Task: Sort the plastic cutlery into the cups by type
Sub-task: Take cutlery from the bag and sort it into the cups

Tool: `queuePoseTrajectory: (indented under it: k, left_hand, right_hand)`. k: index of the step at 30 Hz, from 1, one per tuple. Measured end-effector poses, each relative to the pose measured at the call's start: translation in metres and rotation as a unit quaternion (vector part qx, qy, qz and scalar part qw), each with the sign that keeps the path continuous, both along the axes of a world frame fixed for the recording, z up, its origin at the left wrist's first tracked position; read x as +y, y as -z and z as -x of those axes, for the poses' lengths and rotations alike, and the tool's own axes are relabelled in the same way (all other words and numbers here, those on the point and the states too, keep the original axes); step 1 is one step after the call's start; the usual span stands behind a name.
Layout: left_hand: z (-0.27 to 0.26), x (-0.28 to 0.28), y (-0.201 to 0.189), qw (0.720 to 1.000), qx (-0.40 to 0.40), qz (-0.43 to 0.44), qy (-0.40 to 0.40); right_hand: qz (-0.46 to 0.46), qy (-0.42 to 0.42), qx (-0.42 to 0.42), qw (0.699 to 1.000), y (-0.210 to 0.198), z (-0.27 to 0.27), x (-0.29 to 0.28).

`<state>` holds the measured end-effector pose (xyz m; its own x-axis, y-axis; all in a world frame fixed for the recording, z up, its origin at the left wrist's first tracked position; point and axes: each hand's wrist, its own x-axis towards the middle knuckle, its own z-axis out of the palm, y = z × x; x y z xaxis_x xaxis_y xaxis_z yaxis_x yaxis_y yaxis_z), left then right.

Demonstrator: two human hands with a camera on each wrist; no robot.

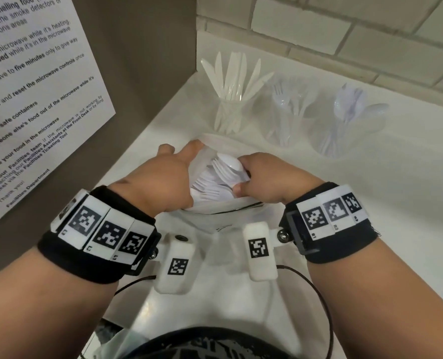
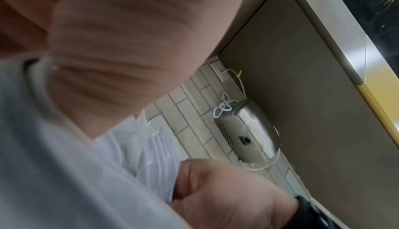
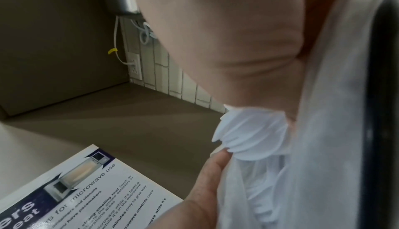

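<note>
A clear plastic bag [image 1: 224, 216] full of mixed white cutlery [image 1: 207, 189] lies on the white counter between my hands. My left hand [image 1: 186, 161] holds the bag's left edge and keeps it open. Inside the mouth, my right hand [image 1: 242, 177] grips a bunch of spoons and forks [image 1: 226, 163]; the same bunch [image 3: 252, 135] shows in the right wrist view. Behind the bag stand three clear cups: the knife cup [image 1: 229, 112], the fork cup [image 1: 283, 117] and the spoon cup [image 1: 344, 125]. In the left wrist view my right hand [image 2: 226, 190] is closed around the white utensils [image 2: 159, 156].
A brown cabinet side with a printed microwave notice [image 1: 33, 81] rises on the left. A tiled wall [image 1: 344, 35] runs behind the cups. A metal wall-mounted device [image 2: 246, 133] with a white cord hangs above. The counter [image 1: 383, 190] extends to the right.
</note>
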<state>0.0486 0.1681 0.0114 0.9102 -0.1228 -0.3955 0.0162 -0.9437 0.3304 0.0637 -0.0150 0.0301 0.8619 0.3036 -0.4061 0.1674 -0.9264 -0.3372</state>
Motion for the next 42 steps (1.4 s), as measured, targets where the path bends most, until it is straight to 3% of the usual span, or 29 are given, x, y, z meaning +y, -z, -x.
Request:
queuePoseTrajectory:
  k: [7, 11, 15, 17, 19, 24, 33, 37, 40, 42]
  left_hand:
    - [0.003, -0.003, -0.004, 0.999, -0.005, 0.027, 0.032]
    - [-0.001, -0.004, -0.004, 0.99, -0.062, 0.126, -0.021]
    - [-0.002, -0.003, 0.002, 0.957, -0.074, 0.259, -0.105]
    - [-0.001, -0.002, 0.002, 0.946, -0.073, 0.291, -0.121]
    - [0.001, -0.001, 0.0, 0.952, -0.068, 0.279, -0.107]
    - [-0.002, 0.008, -0.002, 0.989, -0.015, 0.139, -0.044]
    - [0.002, -0.001, 0.001, 0.989, -0.055, 0.136, -0.016]
    - [0.005, -0.002, -0.001, 0.992, -0.051, 0.118, 0.0]
    - [0.005, -0.003, 0.0, 0.994, -0.044, 0.102, 0.013]
    - [0.003, -0.002, 0.0, 0.995, -0.033, 0.093, 0.01]
  right_hand:
    - [0.006, -0.028, 0.019, 0.999, -0.007, 0.004, -0.004]
    - [0.039, -0.048, 0.018, 0.998, -0.008, 0.007, 0.0]
    - [0.009, -0.069, -0.046, 0.997, -0.001, 0.007, 0.009]
    - [0.01, -0.078, -0.038, 0.996, 0.004, 0.008, 0.013]
    - [0.021, -0.077, -0.044, 0.996, 0.008, 0.007, 0.011]
    - [0.021, -0.058, -0.108, 0.992, 0.007, 0.01, 0.004]
    - [0.026, -0.087, -0.166, 0.982, 0.019, 0.022, 0.015]
    - [0.01, 0.013, -0.095, 0.995, 0.026, 0.014, 0.012]
    - [0.035, -0.026, -0.056, 0.997, 0.024, 0.006, 0.01]
    - [0.002, -0.03, -0.048, 0.998, 0.019, 0.003, 0.006]
